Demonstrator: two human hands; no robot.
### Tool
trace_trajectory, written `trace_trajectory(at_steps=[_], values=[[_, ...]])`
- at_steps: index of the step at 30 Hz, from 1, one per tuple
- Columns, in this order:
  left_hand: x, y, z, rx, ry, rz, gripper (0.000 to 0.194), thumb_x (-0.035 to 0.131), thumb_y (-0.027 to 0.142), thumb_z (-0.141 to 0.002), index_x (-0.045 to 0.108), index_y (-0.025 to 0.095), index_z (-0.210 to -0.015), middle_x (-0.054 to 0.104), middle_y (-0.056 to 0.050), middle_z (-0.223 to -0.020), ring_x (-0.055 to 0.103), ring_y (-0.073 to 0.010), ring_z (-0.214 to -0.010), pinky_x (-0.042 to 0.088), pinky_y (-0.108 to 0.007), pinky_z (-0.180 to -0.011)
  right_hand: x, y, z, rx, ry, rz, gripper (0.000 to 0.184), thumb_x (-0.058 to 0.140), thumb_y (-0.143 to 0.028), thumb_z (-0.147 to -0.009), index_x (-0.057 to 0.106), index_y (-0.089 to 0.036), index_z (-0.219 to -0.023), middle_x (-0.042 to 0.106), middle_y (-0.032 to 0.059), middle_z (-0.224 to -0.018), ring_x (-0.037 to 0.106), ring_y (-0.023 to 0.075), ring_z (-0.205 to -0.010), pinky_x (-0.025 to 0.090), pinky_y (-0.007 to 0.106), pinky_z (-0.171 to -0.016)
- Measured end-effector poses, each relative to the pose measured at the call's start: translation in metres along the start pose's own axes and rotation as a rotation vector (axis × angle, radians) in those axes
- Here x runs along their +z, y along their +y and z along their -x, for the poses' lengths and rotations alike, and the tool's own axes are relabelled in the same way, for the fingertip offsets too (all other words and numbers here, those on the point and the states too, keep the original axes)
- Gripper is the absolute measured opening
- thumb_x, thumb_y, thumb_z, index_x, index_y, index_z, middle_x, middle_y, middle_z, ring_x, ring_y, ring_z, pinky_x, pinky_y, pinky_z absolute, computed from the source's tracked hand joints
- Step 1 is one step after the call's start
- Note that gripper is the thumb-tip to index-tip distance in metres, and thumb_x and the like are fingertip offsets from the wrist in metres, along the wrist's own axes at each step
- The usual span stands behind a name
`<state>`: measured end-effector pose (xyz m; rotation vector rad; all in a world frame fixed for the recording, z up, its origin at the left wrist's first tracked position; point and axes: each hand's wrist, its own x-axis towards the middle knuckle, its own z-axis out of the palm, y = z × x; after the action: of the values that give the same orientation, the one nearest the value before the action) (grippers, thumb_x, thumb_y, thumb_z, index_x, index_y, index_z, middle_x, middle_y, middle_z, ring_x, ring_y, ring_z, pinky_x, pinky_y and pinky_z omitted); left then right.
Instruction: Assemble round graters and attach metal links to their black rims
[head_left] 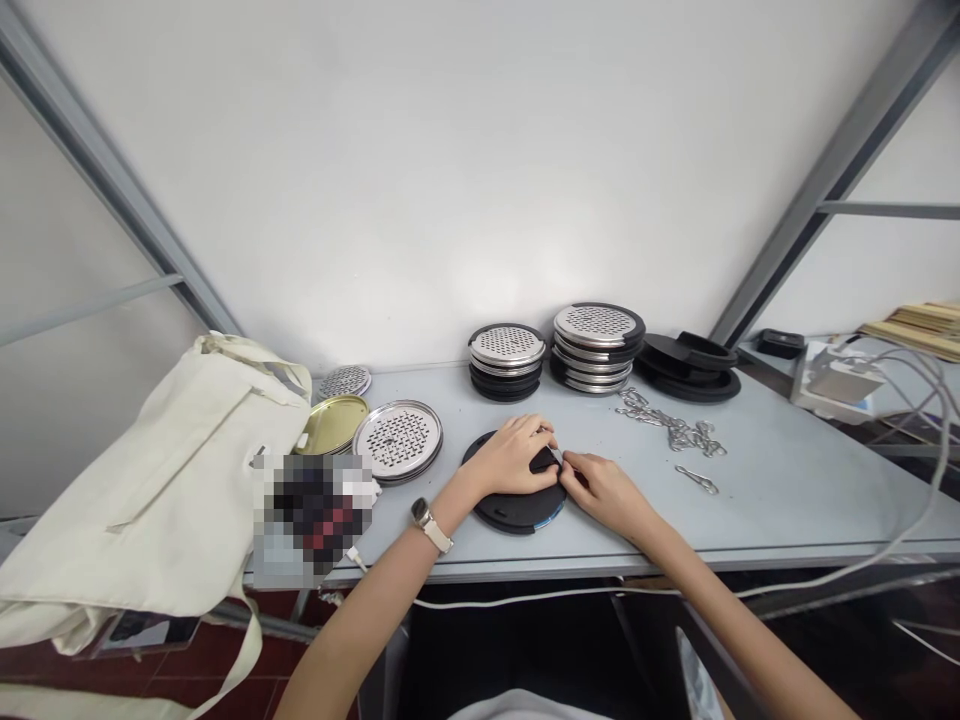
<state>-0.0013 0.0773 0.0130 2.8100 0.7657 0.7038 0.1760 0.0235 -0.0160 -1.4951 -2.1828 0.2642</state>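
A black round disc [510, 510] lies flat on the grey table in front of me, with a blue strip at its near right edge. My left hand [517, 455] rests across its top, fingers bent over and gripping it. At the disc's right edge my right hand [604, 490] is closed, thumb and fingertips pinching the rim. A small light-coloured bit shows between the two hands, too small to name. Left of the disc sits a short stack of perforated metal discs [397, 440].
Stacks of perforated metal discs with black rims [507, 345] [596, 325] stand at the back, beside black round parts [690, 365]. Metal chains [679, 430] and a snap hook [697, 480] lie right. A cream bag [180, 480] and gold lid [330, 425] are left. A white cable [525, 602] crosses the front edge.
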Motion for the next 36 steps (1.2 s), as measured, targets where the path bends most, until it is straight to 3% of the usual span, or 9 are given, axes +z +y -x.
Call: trace_trajectory(at_steps=[10,36], values=[[-0.0004,-0.0007,-0.0026,0.041,-0.081,-0.011,0.018,0.05,0.025,-0.084,0.058,0.016,-0.096,0.065,-0.007,-0.091,0.056,-0.0213,-0.094,0.039,-0.035,-0.088,-0.0013,-0.0006,0.0004,0.004,0.002,0.013,0.028,0.033,-0.027,-0.091,0.047,-0.021,-0.068,0.057,0.0015,-0.06,0.05,0.0144,-0.054,0.031,0.024,-0.054],[0.0007,-0.0017,-0.0028,0.037,-0.072,-0.009,0.015,0.05,0.026,-0.084,0.056,0.017,-0.094,0.064,-0.005,-0.093,0.055,-0.0202,-0.094,0.038,-0.033,-0.087,0.0004,0.0001,0.0007,0.0,0.012,0.035,0.027,0.033,-0.027,-0.091,0.046,-0.021,-0.068,0.055,0.0009,-0.06,0.05,0.0145,-0.054,0.031,0.025,-0.055]])
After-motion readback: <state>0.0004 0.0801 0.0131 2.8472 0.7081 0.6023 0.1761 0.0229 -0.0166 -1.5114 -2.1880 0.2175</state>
